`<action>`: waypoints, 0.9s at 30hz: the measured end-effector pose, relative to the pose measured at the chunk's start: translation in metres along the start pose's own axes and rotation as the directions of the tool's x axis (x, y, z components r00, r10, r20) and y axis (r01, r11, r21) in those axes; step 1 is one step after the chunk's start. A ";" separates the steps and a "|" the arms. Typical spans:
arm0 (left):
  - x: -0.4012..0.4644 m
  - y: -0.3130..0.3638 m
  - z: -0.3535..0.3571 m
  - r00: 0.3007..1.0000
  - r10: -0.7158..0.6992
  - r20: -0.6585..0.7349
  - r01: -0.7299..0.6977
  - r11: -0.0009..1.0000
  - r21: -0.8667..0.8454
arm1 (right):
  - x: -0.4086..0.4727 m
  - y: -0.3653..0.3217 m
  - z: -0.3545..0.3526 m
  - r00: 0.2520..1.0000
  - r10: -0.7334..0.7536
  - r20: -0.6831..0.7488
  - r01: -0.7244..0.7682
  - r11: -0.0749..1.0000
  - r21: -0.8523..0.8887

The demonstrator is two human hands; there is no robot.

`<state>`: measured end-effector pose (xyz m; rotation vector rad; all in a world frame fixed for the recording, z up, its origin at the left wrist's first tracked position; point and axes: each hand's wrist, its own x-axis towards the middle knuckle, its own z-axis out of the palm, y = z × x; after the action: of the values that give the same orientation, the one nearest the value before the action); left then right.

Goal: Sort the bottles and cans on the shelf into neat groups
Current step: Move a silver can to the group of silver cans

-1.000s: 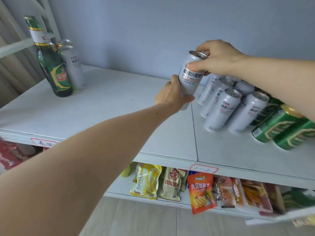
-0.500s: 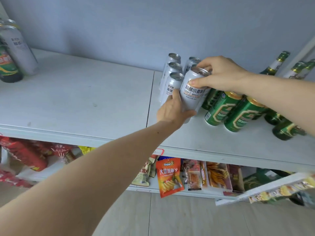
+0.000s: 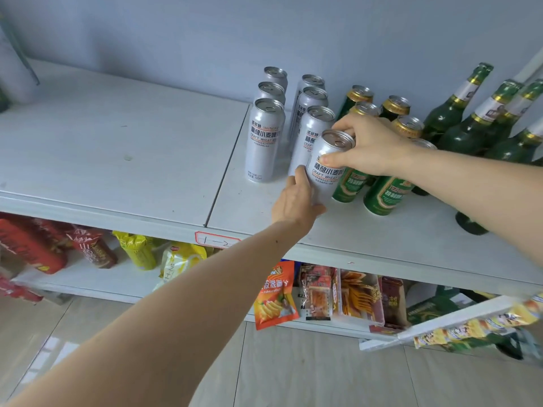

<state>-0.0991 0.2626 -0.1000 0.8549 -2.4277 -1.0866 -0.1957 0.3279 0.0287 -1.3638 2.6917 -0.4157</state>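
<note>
A tall silver can (image 3: pixel 324 168) with Chinese lettering is held in both hands at the front of the second silver row. My left hand (image 3: pixel 295 201) grips its base and my right hand (image 3: pixel 370 145) grips its rim. Behind and to the left, several more silver cans (image 3: pixel 266 142) stand in two rows on the white shelf (image 3: pixel 117 160). To the right stand several green cans (image 3: pixel 382 195) with gold rims, then green bottles (image 3: pixel 458 110) with gold foil necks. My right forearm hides part of the green cans.
The left half of the shelf is bare. A silver can's side (image 3: pixel 13 69) shows at the far left edge. Snack packets (image 3: pixel 274 295) fill the lower shelf, and a price tag (image 3: pixel 216 240) is stuck on the shelf's front edge.
Both hands carried the silver can rightwards to the group of silver cans and lowered it to the front of the second row. The view has turned right, so the left-hand bottle is out of sight.
</note>
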 end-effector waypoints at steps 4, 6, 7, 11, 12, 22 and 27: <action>0.003 -0.003 0.010 0.999 -0.023 -0.024 0.024 0.999 0.027 | 0.002 0.008 0.007 1.000 -0.016 -0.007 0.016 1.000 0.015; 0.005 -0.005 0.012 0.999 -0.024 -0.045 0.026 0.999 0.031 | 0.004 0.007 0.008 0.999 -0.037 0.001 0.037 0.999 0.018; 0.006 -0.006 0.012 0.998 -0.027 -0.056 0.029 0.999 0.030 | 0.006 0.006 0.009 0.999 -0.045 0.002 0.045 0.999 0.024; 0.010 -0.009 0.010 0.997 -0.046 -0.068 0.048 0.999 0.027 | 0.012 0.003 0.010 0.998 -0.056 0.006 0.056 0.998 0.035; 0.010 -0.010 0.009 0.997 -0.039 -0.061 0.041 0.999 0.028 | 0.013 0.002 0.010 0.999 -0.053 0.008 0.053 0.998 0.029; 0.009 -0.020 -0.009 1.000 0.002 0.020 -0.005 0.989 0.149 | 0.009 -0.010 0.008 0.995 -0.085 0.049 0.088 0.994 -0.058; 0.009 -0.026 -0.022 0.999 0.034 0.026 -0.039 0.975 0.218 | 0.011 -0.016 0.004 0.993 -0.113 0.044 0.117 0.988 -0.105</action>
<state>-0.0840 0.2310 -0.1050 0.8648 -2.6056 -0.8295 -0.1887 0.3094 0.0300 -1.5451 2.6489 -0.2544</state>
